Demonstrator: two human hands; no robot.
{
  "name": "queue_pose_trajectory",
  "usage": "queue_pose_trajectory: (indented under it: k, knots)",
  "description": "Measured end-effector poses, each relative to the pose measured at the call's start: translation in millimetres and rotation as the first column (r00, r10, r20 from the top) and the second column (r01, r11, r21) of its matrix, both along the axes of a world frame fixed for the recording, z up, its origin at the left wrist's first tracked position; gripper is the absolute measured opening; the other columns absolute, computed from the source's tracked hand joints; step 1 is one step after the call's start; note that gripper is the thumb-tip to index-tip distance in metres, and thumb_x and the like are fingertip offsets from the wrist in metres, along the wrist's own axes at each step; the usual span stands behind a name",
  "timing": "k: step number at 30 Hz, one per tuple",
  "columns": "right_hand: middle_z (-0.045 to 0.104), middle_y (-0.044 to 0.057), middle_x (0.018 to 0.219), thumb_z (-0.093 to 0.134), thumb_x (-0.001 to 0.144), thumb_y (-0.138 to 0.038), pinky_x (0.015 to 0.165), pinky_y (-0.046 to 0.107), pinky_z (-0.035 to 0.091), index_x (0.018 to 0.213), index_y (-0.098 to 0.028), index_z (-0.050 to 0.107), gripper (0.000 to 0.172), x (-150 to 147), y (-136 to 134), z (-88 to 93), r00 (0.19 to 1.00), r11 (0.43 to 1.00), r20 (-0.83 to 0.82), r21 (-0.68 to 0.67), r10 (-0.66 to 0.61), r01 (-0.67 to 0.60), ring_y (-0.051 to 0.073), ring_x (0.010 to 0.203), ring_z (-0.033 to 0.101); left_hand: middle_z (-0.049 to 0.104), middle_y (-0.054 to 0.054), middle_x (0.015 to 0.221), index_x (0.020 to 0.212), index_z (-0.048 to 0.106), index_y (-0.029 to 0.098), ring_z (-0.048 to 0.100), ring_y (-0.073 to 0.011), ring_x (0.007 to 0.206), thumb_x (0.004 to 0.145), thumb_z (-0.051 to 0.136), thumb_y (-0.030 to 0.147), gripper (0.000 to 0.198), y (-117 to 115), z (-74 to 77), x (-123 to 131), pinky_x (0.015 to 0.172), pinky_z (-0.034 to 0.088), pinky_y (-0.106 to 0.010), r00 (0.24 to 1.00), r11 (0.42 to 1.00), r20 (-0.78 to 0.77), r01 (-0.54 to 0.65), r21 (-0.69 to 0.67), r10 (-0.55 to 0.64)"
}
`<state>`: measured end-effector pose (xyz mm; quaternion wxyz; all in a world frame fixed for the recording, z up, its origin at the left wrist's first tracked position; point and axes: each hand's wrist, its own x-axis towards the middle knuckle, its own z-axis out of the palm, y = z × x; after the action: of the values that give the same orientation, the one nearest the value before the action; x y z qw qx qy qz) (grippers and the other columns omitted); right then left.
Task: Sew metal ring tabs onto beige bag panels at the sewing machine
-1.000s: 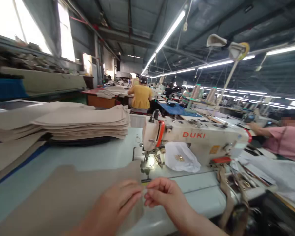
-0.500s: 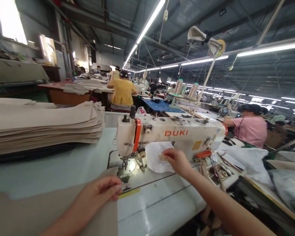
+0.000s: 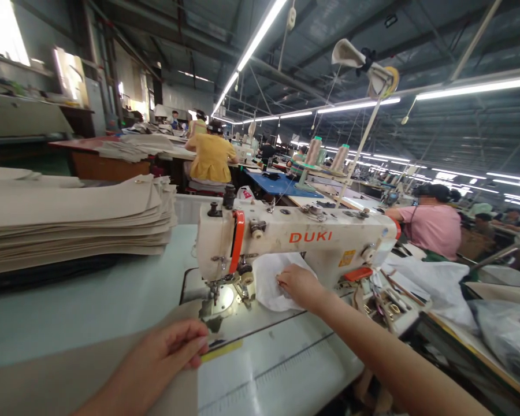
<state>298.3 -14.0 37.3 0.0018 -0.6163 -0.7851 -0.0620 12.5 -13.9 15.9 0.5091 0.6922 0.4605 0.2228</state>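
My left hand [image 3: 173, 352] lies over a beige fabric panel [image 3: 112, 352], its fingertips at the panel's right edge beside the sewing machine's bed. The thumb and fingers are pressed together; anything between them is hidden. My right hand [image 3: 301, 286] reaches under the machine's arm onto a white cloth-like sheet [image 3: 266, 289]. Its fingertips are pinched at the sheet's surface, and what they grip is too small to make out. The white sewing machine [image 3: 264, 231] stands ahead, its lit needle plate [image 3: 223, 297] between my hands.
A thick stack of beige panels [image 3: 69, 219] sits at the left. To the right are a tray of small parts [image 3: 385, 306] and clear plastic [image 3: 502, 318]. Thread cones [image 3: 314, 151] stand behind the machine. People in yellow [image 3: 212, 156] and pink [image 3: 435, 225] sit beyond.
The small gold-coloured pieces seen earlier on the white sheet are now out of sight by my right hand, which has shifted slightly left. The view has turned a little; my left hand keeps its pose.
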Motion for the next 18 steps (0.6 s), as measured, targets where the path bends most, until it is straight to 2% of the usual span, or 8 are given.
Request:
queue_pose_trajectory:
  k: [8,18]
  knots:
    - [0.068,0.009,0.087,0.05,0.09,-0.013,0.072,0.026,0.041,0.087,-0.012,0.069,0.019,1,-1,1.5,0.994,0.999,0.103,-0.002,0.045,-0.045,0.021,0.087,0.059,0.059,0.001,0.063,0.066,0.06,0.022,0.058,-0.0204,0.068,0.059,0.055,0.056,0.035,4,4.8,5,0.064,0.047,-0.026,1.0,0.999,-0.025,-0.006,0.037,0.007]
    - [0.068,0.011,0.089,0.048,0.091,-0.013,0.075,0.029,0.042,0.09,-0.01,0.068,0.02,6,8,-2.1,0.978,0.993,0.173,-0.024,0.12,-0.117,0.023,0.088,0.059,0.062,0.0,0.07,0.075,0.063,0.022,0.061,-0.023,0.075,0.068,0.051,0.055,0.035,9,-11.5,2,0.071,0.047,-0.028,1.0,0.997,-0.013,0.011,0.076,-0.01]
